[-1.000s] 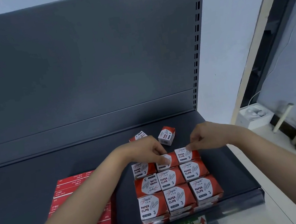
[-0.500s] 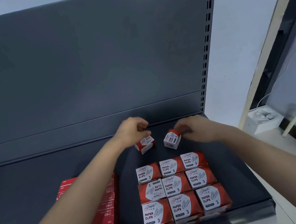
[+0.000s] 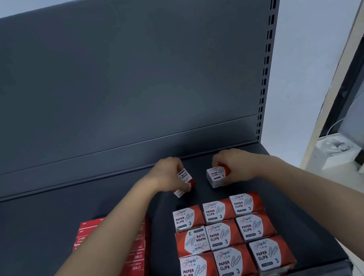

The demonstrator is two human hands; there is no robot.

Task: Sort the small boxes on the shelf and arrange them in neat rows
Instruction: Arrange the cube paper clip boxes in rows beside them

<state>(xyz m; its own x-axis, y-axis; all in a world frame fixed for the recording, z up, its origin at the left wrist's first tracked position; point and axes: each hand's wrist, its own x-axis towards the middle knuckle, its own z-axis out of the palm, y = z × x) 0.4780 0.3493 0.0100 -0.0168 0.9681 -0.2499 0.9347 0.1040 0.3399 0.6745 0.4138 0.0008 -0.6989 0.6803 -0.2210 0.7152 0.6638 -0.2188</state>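
Just behind the block of paper clip boxes on the dark shelf, the left hand curls round one tilted loose box. The right hand grips a second loose box, near the first but apart from it.

On every box of the three-by-three block at the front right corner of the shelf, "PAPER CLIPS" and "3" are printed; the script brand above is read, tentatively, as "Feiyide". On the inverted box, left in the middle row, this print is seen upside down. "PAPER CLIPS" is read sideways on the left-held box, "3" on the right-held box. Print on the flat red packs is illegible.
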